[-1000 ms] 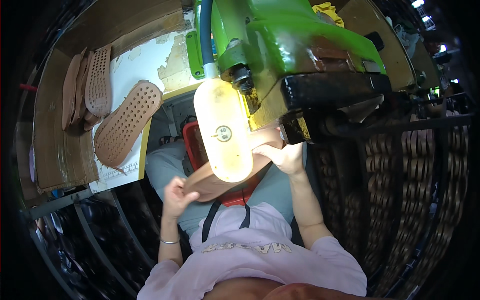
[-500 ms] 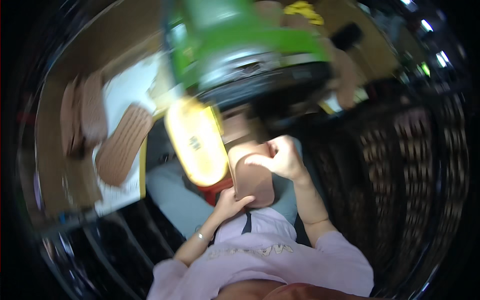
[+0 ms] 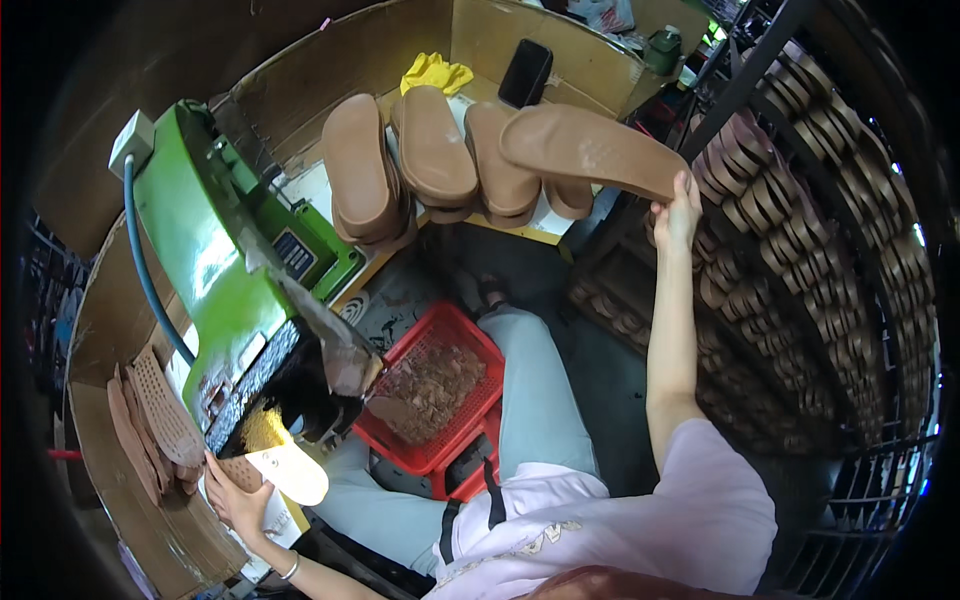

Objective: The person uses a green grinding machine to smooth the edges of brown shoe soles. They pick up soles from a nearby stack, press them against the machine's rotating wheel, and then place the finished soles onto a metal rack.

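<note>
My right hand (image 3: 678,216), arm stretched out to the far right, grips one end of a smooth brown shoe sole (image 3: 600,152). That sole is held above the end of the row of stacked brown soles (image 3: 436,150). At the left, my left hand (image 3: 238,508) has its thumb and fingers around the near end of a dotted brown shoe sole (image 3: 238,472). Most of that sole is hidden behind the green machine (image 3: 205,260) and its brightly lit pale plate (image 3: 295,474).
Several textured soles (image 3: 160,415) lean in the cardboard-walled space at the left. A red basket (image 3: 432,455) of brown scraps sits between my legs. A black phone (image 3: 526,72) and yellow cloth (image 3: 434,74) lie at the back. Racks of soles (image 3: 800,220) stand at the right.
My hands have moved apart from the sole held in my lap. The right carried it up to the far right; the left went to another sole at the left. The view has turned right.
</note>
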{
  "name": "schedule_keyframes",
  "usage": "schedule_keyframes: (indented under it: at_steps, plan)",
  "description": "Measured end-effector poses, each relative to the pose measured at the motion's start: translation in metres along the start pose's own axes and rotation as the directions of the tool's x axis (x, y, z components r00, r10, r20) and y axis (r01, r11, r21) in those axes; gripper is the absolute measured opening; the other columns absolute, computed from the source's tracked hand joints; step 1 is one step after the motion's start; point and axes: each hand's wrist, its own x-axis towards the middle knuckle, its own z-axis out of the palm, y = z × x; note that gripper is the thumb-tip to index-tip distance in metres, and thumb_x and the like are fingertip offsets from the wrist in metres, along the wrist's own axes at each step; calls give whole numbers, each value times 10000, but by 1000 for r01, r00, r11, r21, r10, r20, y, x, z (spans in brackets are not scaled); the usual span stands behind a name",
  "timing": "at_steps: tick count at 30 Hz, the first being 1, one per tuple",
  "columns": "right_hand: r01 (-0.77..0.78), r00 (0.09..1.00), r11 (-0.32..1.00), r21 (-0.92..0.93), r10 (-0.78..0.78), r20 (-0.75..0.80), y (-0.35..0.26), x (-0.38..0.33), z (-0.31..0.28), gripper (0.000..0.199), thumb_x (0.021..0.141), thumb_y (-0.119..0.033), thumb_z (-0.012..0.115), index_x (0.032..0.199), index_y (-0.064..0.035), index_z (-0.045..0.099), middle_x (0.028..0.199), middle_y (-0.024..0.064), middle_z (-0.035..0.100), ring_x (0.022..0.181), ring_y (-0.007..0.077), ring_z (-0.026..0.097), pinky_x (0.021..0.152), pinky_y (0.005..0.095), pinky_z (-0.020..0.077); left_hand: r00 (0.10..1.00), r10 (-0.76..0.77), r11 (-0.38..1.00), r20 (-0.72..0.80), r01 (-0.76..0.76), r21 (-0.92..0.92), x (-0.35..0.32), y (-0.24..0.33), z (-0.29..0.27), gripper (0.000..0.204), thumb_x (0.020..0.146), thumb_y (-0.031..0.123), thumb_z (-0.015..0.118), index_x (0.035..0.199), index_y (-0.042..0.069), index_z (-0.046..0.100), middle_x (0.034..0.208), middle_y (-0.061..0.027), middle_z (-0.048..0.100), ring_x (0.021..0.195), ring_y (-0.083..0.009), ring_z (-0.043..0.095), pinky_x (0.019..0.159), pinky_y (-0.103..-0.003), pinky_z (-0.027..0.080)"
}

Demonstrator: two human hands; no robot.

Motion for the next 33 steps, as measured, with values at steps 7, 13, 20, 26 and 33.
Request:
schedule_keyframes:
  at_steps: [7,13,20,26,33]
  plan:
    - [96,974,935,-340,-18,226,47,137,77,339,912,-248,625,1135,7,629,1065,76,655,964,126,573,841,272,441,964,-116,987,-238,86,-133,-14,19,-17,887,559,287,825,1273,-43,417,1311,-230,432,1254,-407,362,1056,-482,297]
    - [187,873,734,-653,180,453,103,196,143,398,909,-369,620,1132,-41,648,1017,66,665,936,131,582,830,278,458,878,-210,780,-431,-115,-615,-62,-61,13,867,653,158,710,1410,6,316,1415,-204,378,1324,-359,347,1114,-479,253]
    - [430,892,108,-897,105,440,118,133,146,609,815,-408,660,1254,-17,502,1217,283,527,1149,411,519,955,484,426,878,-466,188,107,217,-958,-106,38,17,785,699,110,653,1405,6,329,1399,-193,402,1304,-363,376,1107,-489,275]
    - [676,681,120,-727,276,679,57,-4,81,741,755,-276,704,1391,-62,389,1418,269,338,1362,403,267,1046,536,307,899,-244,-408,364,245,-879,-131,89,32,717,738,69,604,1401,7,339,1386,-184,423,1288,-367,400,1102,-498,295]
    - [260,255,774,-577,521,815,36,-217,8,556,744,-78,713,1261,-20,517,1211,124,569,1122,251,549,932,350,435,837,40,-693,545,416,-588,-168,174,74,547,754,6,665,1276,38,505,1199,-87,586,1142,-253,541,1006,-429,430]
